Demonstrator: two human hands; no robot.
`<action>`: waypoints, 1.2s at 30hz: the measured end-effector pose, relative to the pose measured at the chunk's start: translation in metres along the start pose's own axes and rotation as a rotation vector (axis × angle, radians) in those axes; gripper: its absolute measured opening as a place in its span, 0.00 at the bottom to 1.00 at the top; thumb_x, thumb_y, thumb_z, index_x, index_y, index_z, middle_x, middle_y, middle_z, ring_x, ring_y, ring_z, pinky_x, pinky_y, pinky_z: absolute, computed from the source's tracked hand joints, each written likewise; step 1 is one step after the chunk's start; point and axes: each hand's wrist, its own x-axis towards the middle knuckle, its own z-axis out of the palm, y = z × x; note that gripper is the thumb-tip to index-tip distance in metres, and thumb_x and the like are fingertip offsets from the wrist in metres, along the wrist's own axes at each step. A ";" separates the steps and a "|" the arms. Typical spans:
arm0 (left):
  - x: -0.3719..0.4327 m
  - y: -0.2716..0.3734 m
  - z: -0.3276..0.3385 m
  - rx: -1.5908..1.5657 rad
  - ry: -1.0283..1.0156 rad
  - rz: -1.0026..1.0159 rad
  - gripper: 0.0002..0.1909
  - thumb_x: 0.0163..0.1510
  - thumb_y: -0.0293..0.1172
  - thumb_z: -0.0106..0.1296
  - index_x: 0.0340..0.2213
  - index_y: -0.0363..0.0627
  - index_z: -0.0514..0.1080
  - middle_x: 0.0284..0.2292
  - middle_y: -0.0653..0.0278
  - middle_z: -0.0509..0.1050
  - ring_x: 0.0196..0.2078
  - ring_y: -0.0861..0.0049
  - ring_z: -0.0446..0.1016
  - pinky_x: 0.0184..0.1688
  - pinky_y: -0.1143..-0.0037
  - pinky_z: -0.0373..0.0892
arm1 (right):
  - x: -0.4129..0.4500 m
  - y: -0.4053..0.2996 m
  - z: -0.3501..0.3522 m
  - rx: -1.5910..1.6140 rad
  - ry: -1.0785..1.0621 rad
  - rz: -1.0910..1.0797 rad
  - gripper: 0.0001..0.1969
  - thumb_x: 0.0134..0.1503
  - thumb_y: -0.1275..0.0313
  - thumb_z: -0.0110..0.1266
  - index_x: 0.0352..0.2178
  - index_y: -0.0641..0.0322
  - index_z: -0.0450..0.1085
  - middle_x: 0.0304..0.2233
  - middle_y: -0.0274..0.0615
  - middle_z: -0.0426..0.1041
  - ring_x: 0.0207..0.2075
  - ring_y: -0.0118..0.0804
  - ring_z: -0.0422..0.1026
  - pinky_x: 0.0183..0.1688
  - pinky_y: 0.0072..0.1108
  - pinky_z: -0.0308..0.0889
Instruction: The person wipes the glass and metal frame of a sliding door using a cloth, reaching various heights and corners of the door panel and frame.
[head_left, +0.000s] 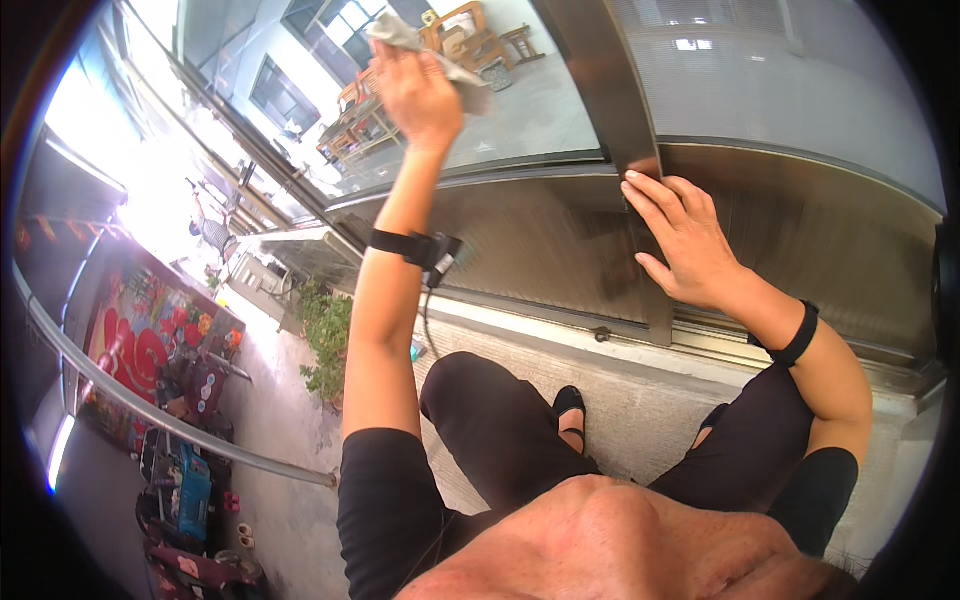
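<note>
My left hand (416, 94) is raised to the glass pane (517, 127) of a sliding door, with a pale grey cloth (471, 90) under its palm and fingers. Part of the cloth sticks out above the fingertips and to the right of the hand. My right hand (686, 236) rests its fingertips on the brown metal stile (611, 82) of the door, holding nothing, thumb spread from the fingers. Below the glass runs a brown metal lower panel (517, 240). Each forearm wears a black strap; the left one carries a small device (439, 255) with a cable.
A door track (720, 345) runs along the sill by my feet. To the left stand a leafy potted plant (326, 341), a curved metal rail (187, 427) and parked scooters (187, 562). Another person (216, 234) stands far off at upper left. Wooden furniture (465, 37) shows through the glass.
</note>
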 end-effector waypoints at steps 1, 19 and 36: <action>0.005 -0.021 -0.007 0.037 -0.009 0.035 0.23 0.65 0.35 0.43 0.55 0.31 0.67 0.64 0.38 0.59 0.68 0.45 0.55 0.71 0.55 0.47 | 0.000 -0.001 0.000 -0.002 -0.002 0.006 0.44 0.48 0.69 0.66 0.65 0.59 0.55 0.67 0.37 0.51 0.62 0.50 0.54 0.64 0.40 0.54; 0.096 -0.091 -0.008 0.404 -0.226 -0.120 0.29 0.65 0.40 0.40 0.59 0.28 0.62 0.59 0.33 0.63 0.64 0.44 0.59 0.67 0.58 0.54 | 0.006 -0.012 0.007 -0.151 0.200 0.006 0.39 0.45 0.68 0.66 0.61 0.55 0.63 0.67 0.32 0.55 0.69 0.45 0.47 0.68 0.41 0.41; 0.054 0.041 0.003 -0.156 -0.085 0.306 0.29 0.61 0.36 0.48 0.58 0.26 0.62 0.63 0.34 0.59 0.67 0.39 0.54 0.68 0.55 0.51 | 0.021 -0.001 -0.009 -0.249 0.153 -0.077 0.37 0.48 0.76 0.61 0.62 0.60 0.63 0.68 0.44 0.58 0.70 0.39 0.54 0.71 0.31 0.48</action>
